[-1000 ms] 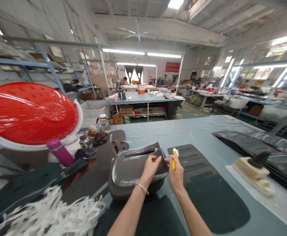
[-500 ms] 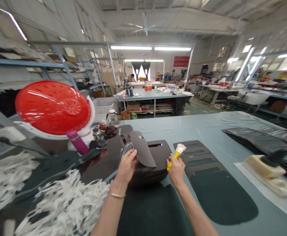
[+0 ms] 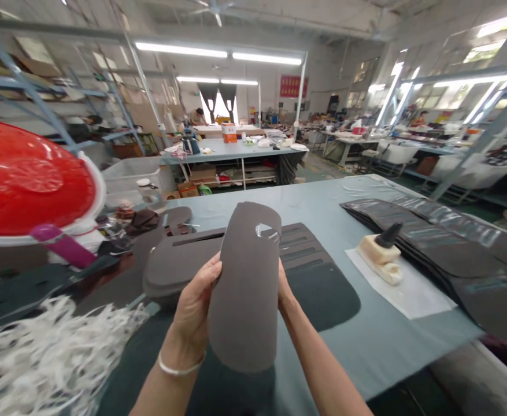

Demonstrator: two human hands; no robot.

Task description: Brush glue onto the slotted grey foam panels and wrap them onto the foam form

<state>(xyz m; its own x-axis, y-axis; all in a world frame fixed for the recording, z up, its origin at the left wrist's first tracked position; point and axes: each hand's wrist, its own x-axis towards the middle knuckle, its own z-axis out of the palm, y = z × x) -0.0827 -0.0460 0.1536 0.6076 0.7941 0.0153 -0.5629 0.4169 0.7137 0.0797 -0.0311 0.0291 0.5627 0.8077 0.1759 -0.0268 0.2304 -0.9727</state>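
I hold a dark brown oval leather piece (image 3: 245,289) with a small cut-out near its top, upright in front of me. My left hand (image 3: 195,309) grips its left edge, thumb on the front. My right hand (image 3: 284,292) is mostly hidden behind its right edge and holds that side; no brush shows in it. Behind the piece lies a stack of the same dark pieces (image 3: 175,263) on the grey-blue table (image 3: 366,341).
A red domed lid (image 3: 23,179) on a white tub and a purple bottle (image 3: 58,242) stand at the left, white paper strips (image 3: 49,352) in front. Slotted dark sheets (image 3: 309,254) lie ahead, a glue pot (image 3: 381,251) on white paper and overlapping panels (image 3: 452,242) at the right.
I have lifted one piece off the stack and brought it upright towards me with both hands. The yellow brush seen in my right hand earlier is out of sight.
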